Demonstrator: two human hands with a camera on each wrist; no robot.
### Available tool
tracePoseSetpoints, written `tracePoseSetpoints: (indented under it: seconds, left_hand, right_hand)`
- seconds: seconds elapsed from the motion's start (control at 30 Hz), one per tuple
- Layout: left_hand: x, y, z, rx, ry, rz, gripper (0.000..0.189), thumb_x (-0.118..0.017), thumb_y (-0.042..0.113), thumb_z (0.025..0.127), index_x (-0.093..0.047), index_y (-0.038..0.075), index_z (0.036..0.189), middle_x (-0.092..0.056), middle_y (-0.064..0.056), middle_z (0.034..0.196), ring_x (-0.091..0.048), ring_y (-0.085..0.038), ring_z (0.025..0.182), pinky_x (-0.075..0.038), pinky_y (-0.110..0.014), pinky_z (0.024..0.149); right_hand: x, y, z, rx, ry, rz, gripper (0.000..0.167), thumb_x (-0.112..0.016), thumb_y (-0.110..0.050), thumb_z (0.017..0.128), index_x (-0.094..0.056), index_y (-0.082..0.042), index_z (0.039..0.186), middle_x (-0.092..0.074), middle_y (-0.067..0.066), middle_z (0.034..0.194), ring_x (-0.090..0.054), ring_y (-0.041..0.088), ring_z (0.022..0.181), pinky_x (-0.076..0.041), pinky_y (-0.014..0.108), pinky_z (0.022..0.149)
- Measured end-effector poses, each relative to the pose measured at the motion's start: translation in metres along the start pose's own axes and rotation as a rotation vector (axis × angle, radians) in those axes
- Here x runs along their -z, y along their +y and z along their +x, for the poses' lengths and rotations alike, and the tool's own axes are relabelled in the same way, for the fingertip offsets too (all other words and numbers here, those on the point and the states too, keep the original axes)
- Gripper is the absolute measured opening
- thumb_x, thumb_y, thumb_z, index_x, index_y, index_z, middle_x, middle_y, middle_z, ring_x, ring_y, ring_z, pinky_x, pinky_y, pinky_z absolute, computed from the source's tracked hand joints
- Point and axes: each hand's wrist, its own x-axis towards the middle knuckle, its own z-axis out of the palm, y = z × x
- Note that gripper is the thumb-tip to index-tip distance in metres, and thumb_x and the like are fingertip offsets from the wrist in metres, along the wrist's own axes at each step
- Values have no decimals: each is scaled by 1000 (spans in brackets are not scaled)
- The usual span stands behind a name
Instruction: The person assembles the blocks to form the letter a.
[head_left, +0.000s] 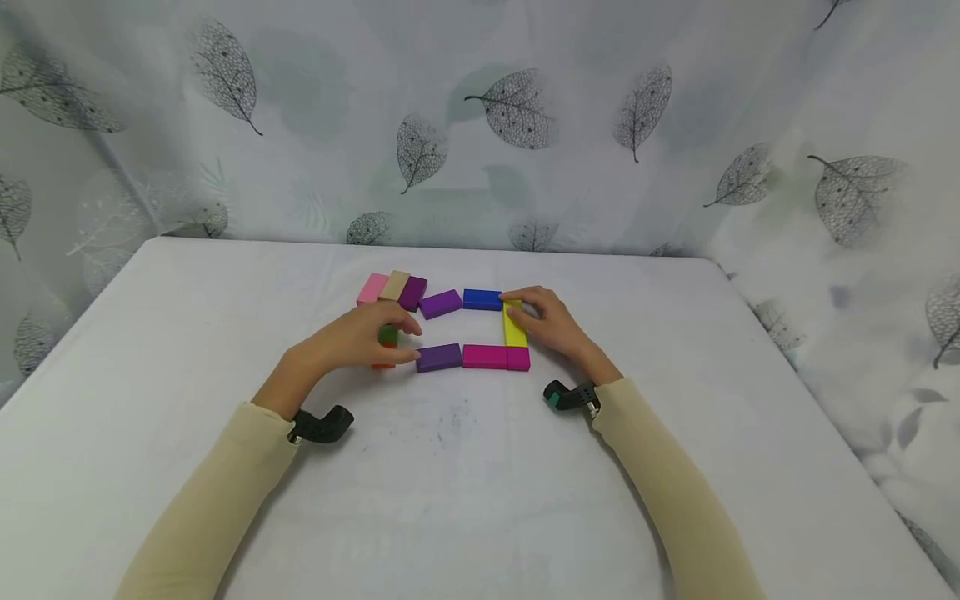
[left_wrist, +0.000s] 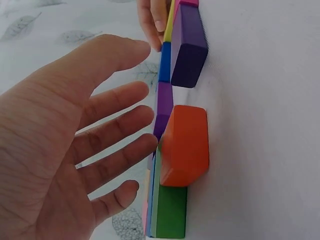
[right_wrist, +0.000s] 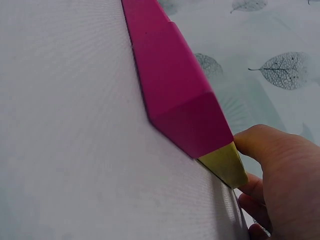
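Note:
My left hand [head_left: 360,337] is spread, fingers apart, above the left end of a ring of coloured wooden blocks. Close to it lie an orange block [left_wrist: 190,145], a green block [left_wrist: 171,215] and a dark purple block [head_left: 438,358]. There is a gap between the orange and dark purple blocks. On the right side, my right hand [head_left: 551,321] holds a yellow block [head_left: 515,331] between thumb and fingers, with its index fingertip beside a blue block [head_left: 482,299]. A long magenta block [head_left: 484,357] and a shorter magenta block [head_left: 518,358] adjoin the yellow one's near end.
A violet block [head_left: 441,304] sits at an angle left of the blue one. Pink [head_left: 372,288], tan [head_left: 394,285] and plum [head_left: 413,293] blocks stand together at the far left corner. Everything lies on a white-covered table [head_left: 450,483], with a leaf-print curtain [head_left: 322,167] behind.

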Motion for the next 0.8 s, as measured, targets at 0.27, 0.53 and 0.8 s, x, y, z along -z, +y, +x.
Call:
tracePoseSetpoints:
  seconds: [0.27, 0.53, 0.8]
  left_hand:
    - [4, -10, -10, 9, 37, 39, 30, -72, 22, 89, -68, 5, 112, -64, -8, 111, -56, -24, 105, -49, -44, 94]
    - [6, -17, -17, -28, 71, 67, 21, -66, 14, 93, -68, 3, 110, -65, -8, 107, -57, -26, 103, -47, -46, 95]
    - [9, -24, -26, -9, 114, 201, 21, -63, 11, 92, -68, 3, 111, -64, -13, 116, -53, -34, 115, -41, -52, 103]
  right_hand:
    - [0, -1, 1, -5, -2, -3, 34, -58, -20, 99, -63, -10, 130, -56, 13, 135, -41, 31, 133, -27, 53, 112]
    - [1, 0, -1, -23, -7, 12, 34, -57, -21, 99, -63, -11, 130, -56, 12, 135, -41, 30, 133, -26, 52, 113]
    - [0, -2, -1, -18, -5, -2, 34, -57, -21, 99, -62, -10, 131, -55, 13, 136, -39, 31, 134, -25, 54, 113]
